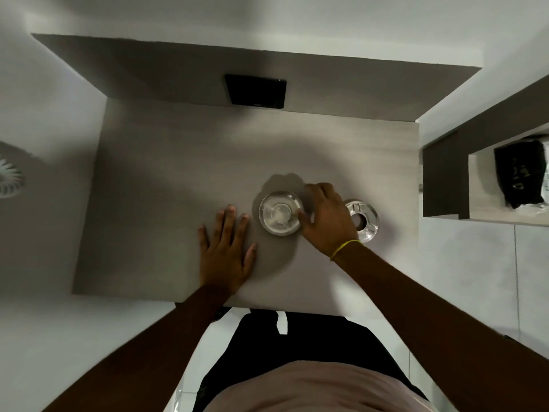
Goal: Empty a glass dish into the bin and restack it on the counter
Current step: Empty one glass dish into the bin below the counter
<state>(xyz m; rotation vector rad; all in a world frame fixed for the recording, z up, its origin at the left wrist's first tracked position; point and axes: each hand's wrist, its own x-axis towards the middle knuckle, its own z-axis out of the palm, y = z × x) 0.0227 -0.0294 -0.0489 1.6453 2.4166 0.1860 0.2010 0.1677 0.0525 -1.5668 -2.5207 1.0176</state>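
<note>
A round glass dish (279,213) with pale contents in its middle stands on the grey counter (178,173). My right hand (326,217) reaches over from the right, its thumb and fingers touching the dish's right rim. Whether it grips the rim firmly I cannot tell. A second round glass dish (364,217) sits just right of that hand, partly hidden by it. My left hand (227,251) lies flat on the counter to the left of the first dish, fingers spread, holding nothing.
A black square panel (256,91) is set into the back wall above the counter. To the right, a lower compartment holds a black bag (520,173). A white round vent (9,179) shows at the far left. White floor surrounds the counter.
</note>
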